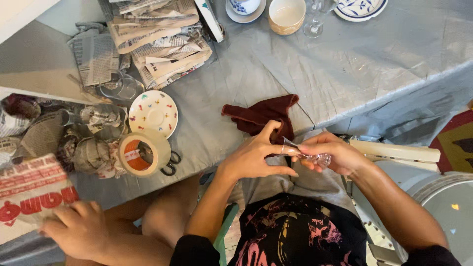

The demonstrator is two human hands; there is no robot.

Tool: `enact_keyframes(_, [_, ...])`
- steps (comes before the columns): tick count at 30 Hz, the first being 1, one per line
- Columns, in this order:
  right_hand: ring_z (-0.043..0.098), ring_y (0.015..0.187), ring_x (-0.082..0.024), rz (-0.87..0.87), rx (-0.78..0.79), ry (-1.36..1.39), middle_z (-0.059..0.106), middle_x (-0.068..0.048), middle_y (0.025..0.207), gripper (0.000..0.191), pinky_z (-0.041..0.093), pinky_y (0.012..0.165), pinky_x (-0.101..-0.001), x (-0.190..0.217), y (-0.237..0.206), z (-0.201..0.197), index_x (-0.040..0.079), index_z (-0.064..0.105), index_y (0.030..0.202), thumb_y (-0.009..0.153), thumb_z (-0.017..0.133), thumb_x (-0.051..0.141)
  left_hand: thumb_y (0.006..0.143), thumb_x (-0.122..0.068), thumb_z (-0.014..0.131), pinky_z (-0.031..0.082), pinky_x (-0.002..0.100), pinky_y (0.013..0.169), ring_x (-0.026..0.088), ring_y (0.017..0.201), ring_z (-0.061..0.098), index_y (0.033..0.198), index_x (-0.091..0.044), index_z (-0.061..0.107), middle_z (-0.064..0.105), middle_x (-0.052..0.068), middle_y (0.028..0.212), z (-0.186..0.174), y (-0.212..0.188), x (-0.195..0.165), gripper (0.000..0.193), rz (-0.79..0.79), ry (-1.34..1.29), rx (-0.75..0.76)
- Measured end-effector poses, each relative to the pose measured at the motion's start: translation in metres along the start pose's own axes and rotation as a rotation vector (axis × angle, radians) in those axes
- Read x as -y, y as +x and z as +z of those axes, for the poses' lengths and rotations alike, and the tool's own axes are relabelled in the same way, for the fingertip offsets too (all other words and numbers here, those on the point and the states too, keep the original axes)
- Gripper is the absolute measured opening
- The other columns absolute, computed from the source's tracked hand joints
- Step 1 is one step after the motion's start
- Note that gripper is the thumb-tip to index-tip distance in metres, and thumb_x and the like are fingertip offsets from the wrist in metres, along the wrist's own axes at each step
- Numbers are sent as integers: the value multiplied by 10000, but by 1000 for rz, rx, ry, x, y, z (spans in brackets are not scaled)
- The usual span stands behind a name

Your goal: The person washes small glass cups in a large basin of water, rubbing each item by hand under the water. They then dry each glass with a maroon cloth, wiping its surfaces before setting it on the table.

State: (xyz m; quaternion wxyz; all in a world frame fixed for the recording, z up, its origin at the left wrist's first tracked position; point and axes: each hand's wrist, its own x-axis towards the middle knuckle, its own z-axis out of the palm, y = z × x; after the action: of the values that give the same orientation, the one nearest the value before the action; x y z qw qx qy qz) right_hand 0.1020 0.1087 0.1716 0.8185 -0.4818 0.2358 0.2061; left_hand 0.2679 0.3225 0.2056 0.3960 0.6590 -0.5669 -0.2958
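both hands meet over the lap, just off the near edge of the surface [345,59], which is draped in grey cloth. left hand [256,155] is curled, thumb and forefinger pinched on the rim end of a small clear glass [305,155]. right hand [332,152] is closed around the other end of the same glass, fingers wrapped under it. glass lies roughly sideways between the two hands, held in the air, not touching the surface.

dark red cloth [263,116] lies crumpled on the surface just beyond the left hand, its edge right behind the thumb.

further out to the left of the left hand: roll of tape [143,152] standing on edge, scissors [171,163] touching it, small white saucer with coloured spots [152,113] just past the tape. beyond that, a stack of folded newspaper [157,39] and several newspaper-wrapped bundles [88,143].

far side of the surface, well away from both hands: a cream cup [287,15], a stemmed clear glass [314,22], a blue-patterned plate [359,7].

another person's hand [79,229] rests flat on a printed paper [29,192], near left, well apart from the glass.
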Motion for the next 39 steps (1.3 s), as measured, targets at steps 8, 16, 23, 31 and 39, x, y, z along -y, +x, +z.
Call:
enact_keyframes(8, [673,809,-246,-1005,-367,-1165,712,-108,926,393,533,712,-358,18,-17,44,-29,728,1137,801,834,145,725,-313,933,478,327,937,235,1032,555,1201,-121,780,547,113,1070,4,2,10,536,-72,-313,7])
enact_keyframes(16, [661,842,-290,-1285,-314,-1493,697,-134,1040,477,538,734,-404,53,-13,41,-45,656,1228,806,836,89,750,-258,938,482,345,1001,207,1174,535,1095,3,739,494,77,1231,1,1,16,476,-214,-712,7])
enact_keyframes(23, [647,821,-298,-1358,-196,-1455,695,-153,1060,456,534,716,-405,69,-3,24,-66,669,1187,782,839,59,803,-213,909,461,357,1113,258,1411,428,1310,-6,689,357,179,1561,11,-1,24,590,-244,-479,-23])
enact_keyframes(31, [692,896,-268,-1661,-221,-1622,699,-142,1081,436,565,754,-387,85,10,7,-63,694,1158,742,821,-26,981,-132,819,477,340,948,165,1080,617,1230,77,650,656,97,1195,49,11,55,366,-438,-1409,-146])
enact_keyframes(39, [645,1019,-264,-1208,-134,-1039,669,-113,1111,577,507,910,-378,75,21,12,22,588,1310,796,819,146,1027,-250,696,428,335,1020,208,1151,541,1100,-29,761,566,107,1168,36,14,19,242,-203,-415,-507])
